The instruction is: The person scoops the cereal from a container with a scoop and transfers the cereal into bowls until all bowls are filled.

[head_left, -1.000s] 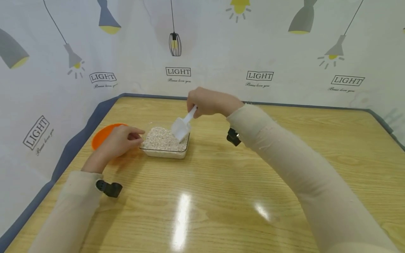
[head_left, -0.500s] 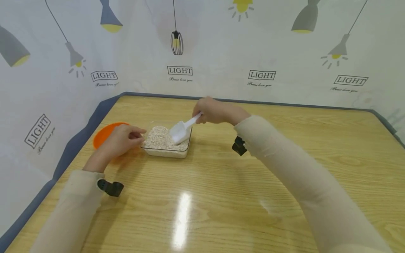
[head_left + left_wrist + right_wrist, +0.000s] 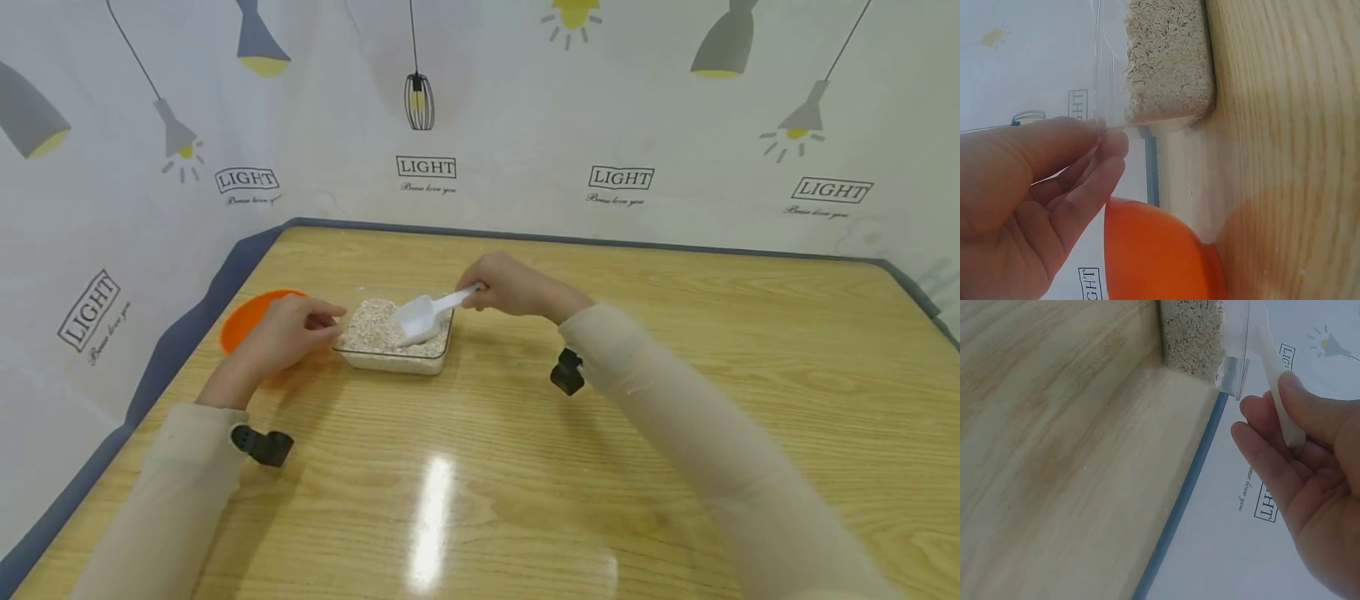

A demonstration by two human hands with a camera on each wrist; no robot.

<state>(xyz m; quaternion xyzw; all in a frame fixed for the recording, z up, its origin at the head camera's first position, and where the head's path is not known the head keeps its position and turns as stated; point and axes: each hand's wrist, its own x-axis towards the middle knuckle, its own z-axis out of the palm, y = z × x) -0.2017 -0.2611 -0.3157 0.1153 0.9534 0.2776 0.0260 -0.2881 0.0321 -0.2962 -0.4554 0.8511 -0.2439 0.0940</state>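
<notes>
A clear rectangular container (image 3: 1200, 94) of oat flakes (image 3: 369, 323) stands on the table, left of centre in the head view. My left hand (image 3: 288, 333) pinches the container's left rim between thumb and fingers, as the left wrist view shows. In my right hand (image 3: 506, 285) is the handle of a white scoop (image 3: 420, 318), gripped between thumb and fingers. The scoop slants down leftward over the container's right side, its front edge in the oats. Beside the container, partly behind my left hand, sits an orange bowl (image 3: 243, 321); the left wrist view shows its outer side (image 3: 1154, 250).
The wooden table (image 3: 525, 467) reaches to a blue-grey edge strip (image 3: 637, 244) along the back and left. Behind it hangs a white wall covering (image 3: 517, 108) printed with lamps. Black wrist cameras (image 3: 264, 446) are strapped to both wrists.
My right hand has moved down and slightly right, tipping the scoop from steep to flatter, with its blade shifting left in the oats. My left hand keeps its place at the rim.
</notes>
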